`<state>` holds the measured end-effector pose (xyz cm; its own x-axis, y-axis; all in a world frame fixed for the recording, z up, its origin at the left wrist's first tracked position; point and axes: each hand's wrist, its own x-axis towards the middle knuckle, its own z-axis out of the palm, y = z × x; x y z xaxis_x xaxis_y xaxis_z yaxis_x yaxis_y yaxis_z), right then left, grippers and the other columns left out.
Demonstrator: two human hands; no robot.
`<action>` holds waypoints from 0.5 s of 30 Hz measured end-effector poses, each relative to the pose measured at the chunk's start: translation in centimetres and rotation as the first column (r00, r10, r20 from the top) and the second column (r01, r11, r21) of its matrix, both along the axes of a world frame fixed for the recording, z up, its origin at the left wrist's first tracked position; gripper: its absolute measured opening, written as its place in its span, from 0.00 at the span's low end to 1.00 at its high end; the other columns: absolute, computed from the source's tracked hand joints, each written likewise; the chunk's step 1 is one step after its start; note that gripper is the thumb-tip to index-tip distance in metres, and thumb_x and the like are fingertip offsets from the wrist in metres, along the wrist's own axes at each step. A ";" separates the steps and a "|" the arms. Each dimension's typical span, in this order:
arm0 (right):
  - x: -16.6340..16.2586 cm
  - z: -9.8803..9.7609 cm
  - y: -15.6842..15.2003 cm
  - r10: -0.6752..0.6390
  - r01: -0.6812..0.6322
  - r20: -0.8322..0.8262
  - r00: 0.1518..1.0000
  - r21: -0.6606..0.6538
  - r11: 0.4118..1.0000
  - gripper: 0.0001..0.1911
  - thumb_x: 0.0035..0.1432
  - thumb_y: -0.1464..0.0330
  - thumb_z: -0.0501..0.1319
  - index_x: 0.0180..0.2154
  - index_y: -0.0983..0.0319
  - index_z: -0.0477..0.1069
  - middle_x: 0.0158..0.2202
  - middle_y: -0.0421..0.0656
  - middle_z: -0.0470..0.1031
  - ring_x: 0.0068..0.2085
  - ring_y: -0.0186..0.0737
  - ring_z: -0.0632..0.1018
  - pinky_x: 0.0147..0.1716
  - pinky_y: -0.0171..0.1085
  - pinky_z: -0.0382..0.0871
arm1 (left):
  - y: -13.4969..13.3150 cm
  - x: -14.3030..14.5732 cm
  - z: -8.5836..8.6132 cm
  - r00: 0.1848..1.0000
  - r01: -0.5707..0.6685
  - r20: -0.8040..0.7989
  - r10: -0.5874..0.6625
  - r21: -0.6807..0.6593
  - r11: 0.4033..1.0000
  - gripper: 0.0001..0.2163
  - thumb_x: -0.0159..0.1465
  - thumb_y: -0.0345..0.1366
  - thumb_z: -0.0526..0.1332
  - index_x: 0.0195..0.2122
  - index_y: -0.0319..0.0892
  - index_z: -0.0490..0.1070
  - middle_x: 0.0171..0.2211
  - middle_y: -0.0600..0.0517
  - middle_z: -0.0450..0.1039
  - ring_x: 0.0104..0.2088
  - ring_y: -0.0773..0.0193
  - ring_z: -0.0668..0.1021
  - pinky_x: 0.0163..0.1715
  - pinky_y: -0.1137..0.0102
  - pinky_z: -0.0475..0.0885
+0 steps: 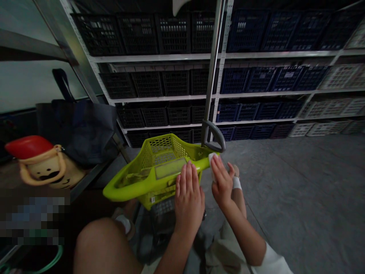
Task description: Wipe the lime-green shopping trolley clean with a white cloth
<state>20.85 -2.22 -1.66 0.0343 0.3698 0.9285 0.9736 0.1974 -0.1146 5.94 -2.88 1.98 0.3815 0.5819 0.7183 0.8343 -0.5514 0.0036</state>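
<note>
A lime-green plastic shopping basket (159, 152) on a wheeled base stands on the floor in front of me, with a grey pull handle (212, 76) rising from its far right corner. My left hand (188, 198) lies flat on the basket's near rim, fingers stretched out. My right hand (222, 180) is at the basket's right corner, fingers extended and pressed against a small white cloth or pad (212, 161) on the rim. My bare knee (105, 247) shows at the bottom left.
Metal shelving (199, 57) filled with black, blue and white plastic crates spans the back. At left a dark bag (76, 125) hangs beside a cartoon figure with a red cap (42, 163). Grey concrete floor (299, 190) spreads to the right.
</note>
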 end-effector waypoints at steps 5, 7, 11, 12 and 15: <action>0.3 0.0 0.0 0.064 -0.062 0.080 0.995 -0.029 0.998 0.37 0.59 0.81 0.47 0.68 0.55 0.55 0.63 0.46 0.71 0.65 0.38 0.70 0.68 0.47 0.49 | 0.0 0.0 0.0 1.000 0.003 0.006 -0.003 0.001 1.000 0.33 0.68 0.32 0.55 0.71 0.30 0.45 0.69 0.36 0.57 0.69 0.50 0.62 0.68 0.54 0.58; 0.4 0.0 0.1 -0.018 0.020 -0.049 0.999 0.032 0.999 0.38 0.58 0.82 0.45 0.68 0.57 0.55 0.64 0.48 0.69 0.66 0.39 0.68 0.68 0.49 0.48 | 0.0 0.0 0.0 1.000 0.012 0.008 -0.011 -0.005 1.000 0.33 0.68 0.33 0.55 0.71 0.30 0.44 0.69 0.36 0.56 0.69 0.50 0.61 0.68 0.54 0.58; 0.0 0.1 0.1 0.136 -0.131 0.132 0.982 -0.046 0.990 0.36 0.62 0.80 0.48 0.69 0.55 0.53 0.62 0.45 0.72 0.65 0.39 0.69 0.67 0.47 0.52 | 0.0 0.1 -0.1 1.000 0.000 0.015 0.000 -0.003 1.000 0.35 0.67 0.31 0.55 0.72 0.29 0.42 0.69 0.36 0.56 0.69 0.49 0.61 0.68 0.52 0.58; 0.0 0.1 0.1 0.157 -0.148 0.162 0.974 -0.063 0.987 0.36 0.62 0.80 0.48 0.69 0.55 0.53 0.61 0.45 0.72 0.65 0.39 0.69 0.67 0.47 0.52 | 0.0 0.1 -0.1 1.000 -0.001 0.013 0.001 -0.005 1.000 0.35 0.67 0.31 0.55 0.72 0.30 0.41 0.69 0.36 0.56 0.69 0.49 0.61 0.68 0.52 0.58; 0.1 0.2 0.2 0.018 -0.018 0.007 1.000 0.006 1.000 0.38 0.59 0.81 0.46 0.70 0.56 0.52 0.64 0.48 0.69 0.65 0.41 0.69 0.67 0.51 0.50 | 0.1 0.1 -0.1 1.000 0.010 0.012 -0.009 -0.015 1.000 0.36 0.67 0.32 0.55 0.72 0.31 0.38 0.70 0.36 0.54 0.70 0.49 0.60 0.68 0.53 0.58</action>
<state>20.98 -1.99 -1.49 0.0214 0.3644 0.9310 0.9706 0.2158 -0.1068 6.00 -2.82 1.92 0.3782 0.5887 0.7144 0.8288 -0.5591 0.0220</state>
